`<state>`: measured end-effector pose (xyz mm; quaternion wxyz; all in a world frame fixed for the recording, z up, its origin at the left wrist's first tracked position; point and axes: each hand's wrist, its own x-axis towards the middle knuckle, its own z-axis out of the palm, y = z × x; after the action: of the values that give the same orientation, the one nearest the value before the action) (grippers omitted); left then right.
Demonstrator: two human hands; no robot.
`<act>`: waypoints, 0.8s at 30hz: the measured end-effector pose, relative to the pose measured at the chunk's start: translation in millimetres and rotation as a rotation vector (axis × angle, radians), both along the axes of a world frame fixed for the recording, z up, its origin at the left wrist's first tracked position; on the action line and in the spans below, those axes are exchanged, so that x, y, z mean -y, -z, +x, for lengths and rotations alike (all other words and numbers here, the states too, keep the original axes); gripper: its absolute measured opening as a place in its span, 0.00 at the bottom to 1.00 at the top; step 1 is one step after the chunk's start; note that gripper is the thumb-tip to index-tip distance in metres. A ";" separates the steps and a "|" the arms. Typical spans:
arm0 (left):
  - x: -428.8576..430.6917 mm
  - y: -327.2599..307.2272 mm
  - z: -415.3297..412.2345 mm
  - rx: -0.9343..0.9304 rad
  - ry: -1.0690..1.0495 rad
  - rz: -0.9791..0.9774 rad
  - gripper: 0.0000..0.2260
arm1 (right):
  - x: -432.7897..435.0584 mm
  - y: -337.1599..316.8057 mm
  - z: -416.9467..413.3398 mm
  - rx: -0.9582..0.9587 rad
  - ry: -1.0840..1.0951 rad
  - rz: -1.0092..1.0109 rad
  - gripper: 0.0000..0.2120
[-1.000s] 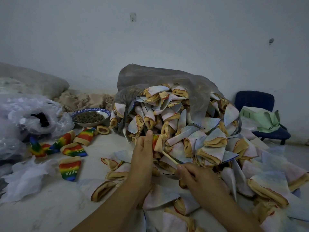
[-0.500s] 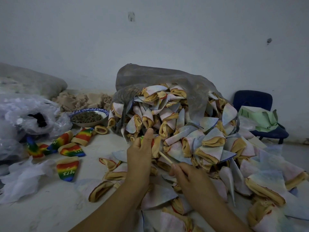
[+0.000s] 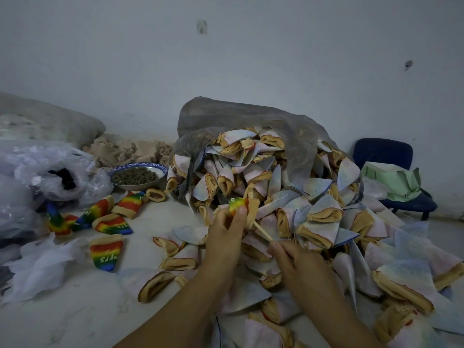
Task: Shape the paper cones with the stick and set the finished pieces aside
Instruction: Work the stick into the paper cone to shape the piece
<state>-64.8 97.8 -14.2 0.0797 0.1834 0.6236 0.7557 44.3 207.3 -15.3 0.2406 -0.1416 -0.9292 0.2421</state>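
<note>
The left hand's (image 3: 226, 237) fingers (image 3: 241, 211) are clamped on a small rainbow cone (image 3: 237, 202), with the thumb pressed on its side. The right hand's (image 3: 297, 266) fingers are curled tight round the near end of a thin stick (image 3: 262, 231). The far end of the stick goes into the tan open end of the cone. The cone is held up in front of a big pile of pale cones (image 3: 288, 187) that spills out of a grey bag (image 3: 238, 121). More pale cones lie flat on the white floor (image 3: 75, 310) around both arms. To the left, rainbow cones (image 3: 110, 224) lie together on the floor. Far behind them is a bowl (image 3: 160, 169) of dark bits. A clear plastic bag (image 3: 37, 156) is at the far left. At the right, a blue chair (image 3: 384, 153) holds a green bag (image 3: 391, 180).
</note>
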 end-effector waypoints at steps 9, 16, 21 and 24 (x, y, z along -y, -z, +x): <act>4.9 -0.1 -10.8 0.091 0.021 0.106 0.11 | -12.3 -0.4 5.2 -0.015 -0.030 0.043 0.14; 5.3 -0.5 -7.6 0.070 0.152 0.107 0.12 | -24.0 -6.3 9.1 -0.047 -0.088 0.098 0.16; 3.0 0.5 -5.1 0.166 0.199 0.216 0.13 | -24.8 -3.6 8.0 -0.041 -0.086 0.087 0.12; 2.5 1.1 -1.2 0.170 0.190 0.228 0.14 | -21.6 -1.1 6.4 -0.038 -0.072 0.069 0.12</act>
<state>-66.0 95.3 -15.3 0.1821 0.1847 0.5045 0.8235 50.6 228.9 -14.3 0.2541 -0.0950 -0.9367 0.2213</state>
